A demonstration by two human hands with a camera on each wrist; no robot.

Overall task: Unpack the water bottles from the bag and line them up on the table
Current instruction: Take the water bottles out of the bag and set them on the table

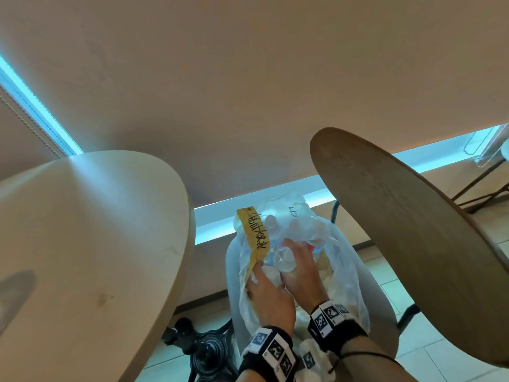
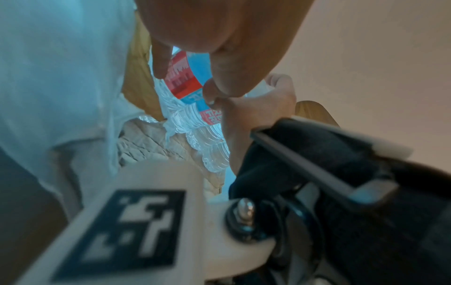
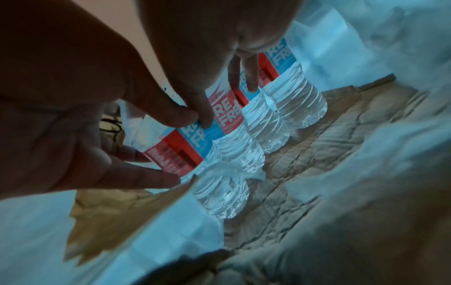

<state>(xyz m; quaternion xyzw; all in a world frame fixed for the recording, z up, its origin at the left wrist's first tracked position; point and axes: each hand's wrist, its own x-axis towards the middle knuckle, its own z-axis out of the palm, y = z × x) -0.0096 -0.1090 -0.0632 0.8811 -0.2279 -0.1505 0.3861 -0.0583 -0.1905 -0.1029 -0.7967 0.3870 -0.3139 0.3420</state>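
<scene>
A clear plastic bag (image 1: 340,260) with a yellow written tape strip (image 1: 252,238) sits on a white chair between two tables. Several water bottles with red and blue labels stand in a row inside it. My left hand (image 1: 264,279) reaches in and its fingers and thumb curl round the nearest bottle (image 3: 185,146), also seen in the left wrist view (image 2: 185,86). My right hand (image 1: 292,257) is beside it, gripping the neighbouring bottle (image 3: 227,119) with fingers (image 3: 251,77) slid behind it. Both hands (image 2: 268,100) nearly touch.
A pale round table (image 1: 96,244) is at the left, with its black metal base (image 1: 203,351) below. A brown round table (image 1: 413,230) is at the right. The white chair (image 1: 385,312) holds the bag. Crumpled brown paper (image 3: 317,144) lines the bag's bottom.
</scene>
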